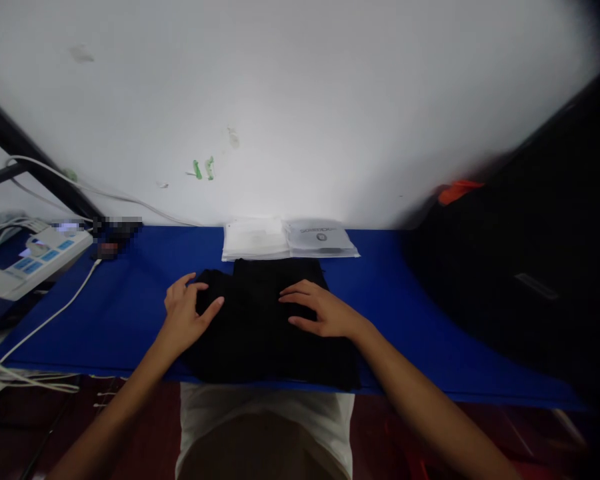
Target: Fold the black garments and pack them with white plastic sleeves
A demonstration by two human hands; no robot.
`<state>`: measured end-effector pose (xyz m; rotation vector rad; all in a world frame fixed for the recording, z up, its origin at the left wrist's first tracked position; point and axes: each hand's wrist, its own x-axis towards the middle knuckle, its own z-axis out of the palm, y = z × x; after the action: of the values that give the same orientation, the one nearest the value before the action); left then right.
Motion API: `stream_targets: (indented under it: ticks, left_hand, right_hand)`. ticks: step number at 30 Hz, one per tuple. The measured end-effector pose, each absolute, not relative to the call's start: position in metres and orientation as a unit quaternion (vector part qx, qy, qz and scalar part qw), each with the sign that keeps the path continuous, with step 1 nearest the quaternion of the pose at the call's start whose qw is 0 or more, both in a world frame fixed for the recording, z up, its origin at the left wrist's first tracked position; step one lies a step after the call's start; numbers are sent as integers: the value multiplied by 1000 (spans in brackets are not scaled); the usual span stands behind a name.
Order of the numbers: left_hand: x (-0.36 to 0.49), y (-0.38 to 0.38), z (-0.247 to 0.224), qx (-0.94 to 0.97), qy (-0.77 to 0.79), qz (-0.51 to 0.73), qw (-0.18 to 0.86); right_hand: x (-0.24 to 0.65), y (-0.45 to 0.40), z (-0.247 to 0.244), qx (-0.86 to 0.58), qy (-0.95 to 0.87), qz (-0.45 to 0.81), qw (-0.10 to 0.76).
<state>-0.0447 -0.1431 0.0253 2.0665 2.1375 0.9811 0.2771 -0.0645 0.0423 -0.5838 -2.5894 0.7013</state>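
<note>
A piece of black folded fabric (265, 327), perhaps a garment, lies on the blue table at its front edge. My left hand (186, 312) rests at the fabric's left edge, its thumb spread away from bent fingers. On the right part of the cloth lies my right hand (325, 310), palm down, with the fingers stretched out and apart. Neither hand grips the fabric. Just behind it sit a white plastic packet (255, 241) and a translucent packet (320, 239) with dark lettering. Dark cloth hides any seams or folds from me.
A white power strip (43, 257) with plugs and cables stands at the left. A white cable (55, 320) runs from a dark pixelated object (120, 237). A large black object (520, 287) fills the right side. The pale wall (300, 120) closes off the table's back.
</note>
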Motion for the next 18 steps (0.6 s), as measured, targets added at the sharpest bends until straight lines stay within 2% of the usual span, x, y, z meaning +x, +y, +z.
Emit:
stream_targets:
  ticks: [5, 10, 12, 16, 18]
  left_hand:
    - [-41, -140, 24, 707, 660, 254, 13]
    - [-30, -122, 57, 665, 654, 357, -42]
    - [-20, -116, 67, 693, 613, 378, -31]
    - [6, -113, 68, 871, 428, 224, 92]
    - [17, -114, 64, 905, 382, 156, 97]
  right_hand:
    - [281, -65, 46, -236, -908, 243, 245]
    - [288, -65, 48, -273, -892, 224, 283]
    - [289, -65, 49, -280, -890, 223, 281]
    - [289, -66, 49, -282, -891, 224, 277]
    - [290, -66, 50, -283, -890, 223, 278]
